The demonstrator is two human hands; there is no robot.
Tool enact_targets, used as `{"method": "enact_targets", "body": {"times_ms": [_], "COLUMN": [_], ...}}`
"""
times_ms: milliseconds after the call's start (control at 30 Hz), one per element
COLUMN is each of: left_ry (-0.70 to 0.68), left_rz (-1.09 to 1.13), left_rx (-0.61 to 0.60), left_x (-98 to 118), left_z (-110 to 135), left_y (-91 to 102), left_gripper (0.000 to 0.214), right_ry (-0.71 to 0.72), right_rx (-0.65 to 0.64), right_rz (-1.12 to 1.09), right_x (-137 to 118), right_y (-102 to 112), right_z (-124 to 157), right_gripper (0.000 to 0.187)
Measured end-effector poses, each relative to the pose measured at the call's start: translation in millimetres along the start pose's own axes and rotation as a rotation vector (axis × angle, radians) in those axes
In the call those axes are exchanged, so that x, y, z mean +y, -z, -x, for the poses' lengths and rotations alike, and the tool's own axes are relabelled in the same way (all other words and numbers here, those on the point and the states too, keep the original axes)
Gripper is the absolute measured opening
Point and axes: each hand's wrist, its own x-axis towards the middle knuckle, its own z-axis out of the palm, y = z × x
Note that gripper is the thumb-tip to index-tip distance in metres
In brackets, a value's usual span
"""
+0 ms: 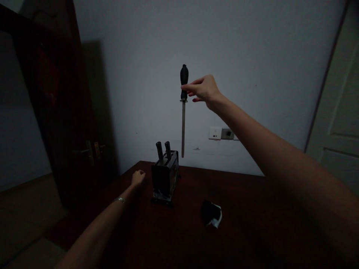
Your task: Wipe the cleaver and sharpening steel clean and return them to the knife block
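Honing rod (183,116), hanging from right hand (205,89)

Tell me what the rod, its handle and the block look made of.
Rod: likely metal, a slim shaft in dull grey. Handle: probably plastic or rubber, black and ridged. Block: black front, greyish top; plastic or metal, too dim to tell.

Room to pass at three o'clock, tight at nine.
With the knife block (160,177) as my dial's centre, its two jutting handles (159,150) obstruct a low crossing, the left hand (138,178) sits just beside it at nine, and the wall (146,93) stops me at twelve. The right hand's (206,89) hanging sharpening rod (183,111) bars one; toward four, tabletop (185,215) separates block and black-and-white scrap (211,213).
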Motion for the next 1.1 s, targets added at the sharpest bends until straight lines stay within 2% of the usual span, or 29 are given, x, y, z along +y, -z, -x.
{"method": "enact_targets", "body": {"times_ms": [167, 300, 500, 800, 933, 1100], "left_ry": [-0.115, -0.227, -0.264, -0.259, -0.255, -0.236], "left_rz": [-0.311, -0.465, -0.573, -0.582, -0.568, -0.555], "left_rx": [-0.163, -0.218, -0.222, -0.189, -0.180, -0.163], "left_x": [-30, -40, -44, -47, -49, -49], "left_z": [15, 25, 26, 24, 23, 23], "left_y": [-38.0, -52.1, -52.2, -54.1, -54.9, -56.3], "left_gripper": [0.032, 0.039, 0.045, 0.043, 0.043, 0.042], "right_ry": [0.024, 0.029, 0.026, 0.033, 0.028, 0.021], "right_rx": [-0.008, 0.024, 0.083, 0.180, 0.158, 0.132], "right_rz": [0.010, 0.039, 0.070, 0.116, 0.111, 0.113], "right_x": [12, 27, 59, 109, 122, 127], "right_y": [-15, -28, -50, -81, -97, -116], "right_z": [-33, -55, -77, -94, -93, -91], "right_gripper": [0.020, 0.019, 0.017, 0.020, 0.021, 0.022]}}
